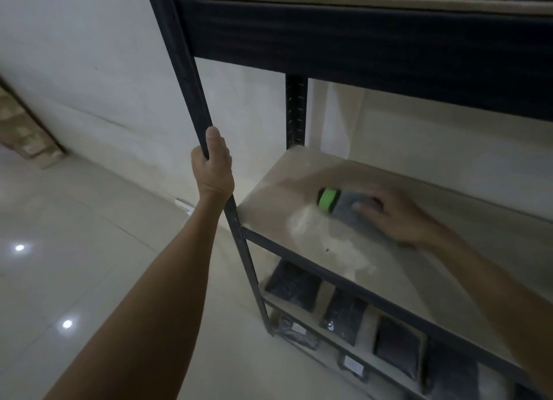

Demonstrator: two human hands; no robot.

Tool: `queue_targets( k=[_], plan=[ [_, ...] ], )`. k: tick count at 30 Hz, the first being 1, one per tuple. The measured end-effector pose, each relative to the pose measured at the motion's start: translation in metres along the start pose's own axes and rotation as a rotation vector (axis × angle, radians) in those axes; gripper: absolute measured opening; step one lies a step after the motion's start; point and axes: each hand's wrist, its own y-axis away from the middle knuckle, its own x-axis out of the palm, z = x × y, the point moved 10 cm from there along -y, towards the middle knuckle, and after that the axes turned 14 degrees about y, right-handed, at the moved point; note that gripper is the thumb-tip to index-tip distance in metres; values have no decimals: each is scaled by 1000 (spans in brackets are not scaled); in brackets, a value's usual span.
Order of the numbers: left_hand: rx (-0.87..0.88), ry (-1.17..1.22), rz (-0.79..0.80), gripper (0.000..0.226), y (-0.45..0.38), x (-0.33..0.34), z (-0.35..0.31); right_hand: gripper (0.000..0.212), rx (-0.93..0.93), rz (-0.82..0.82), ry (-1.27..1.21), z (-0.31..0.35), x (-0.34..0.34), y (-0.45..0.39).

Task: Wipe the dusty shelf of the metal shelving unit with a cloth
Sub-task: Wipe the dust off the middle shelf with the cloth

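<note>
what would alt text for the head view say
A person's right hand presses a grey cloth with a green edge onto the dusty shelf of a dark metal shelving unit, while the left hand grips its front upright post. Dark packages sit on the shelf below.

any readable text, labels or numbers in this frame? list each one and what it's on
None can be read.
White label on a dark packet on the bottom shelf: too small and blurred.
White label on another dark packet beside it: blurred.
Pale marks on a black packet one shelf up: unreadable.
Grey cloth under the right hand and the green item beside it: no print visible.
</note>
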Motion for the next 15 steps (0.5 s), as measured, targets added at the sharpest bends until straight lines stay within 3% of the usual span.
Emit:
queue_targets(
  k=[2, 4, 8, 12, 15],
  plan=[
    [1, 1, -6, 54, 0, 0, 0, 20, 73, -132, 89, -30, -22, -39],
    [11, -12, -14, 55, 0, -1, 0, 21, 70, -154, 168, -36, -29, -77],
    [21, -9, -13, 55, 0, -1, 0, 24, 29, -127, 202, -20, -10, -134],
    [24, -23, -26, 57, 0, -3, 1, 28, 137, -78, 160, -17, 26, -145],
    [25, -24, -38, 58, 0, -5, 3, 19, 35, -22, 67, 7, 35, -130]
  ],
)
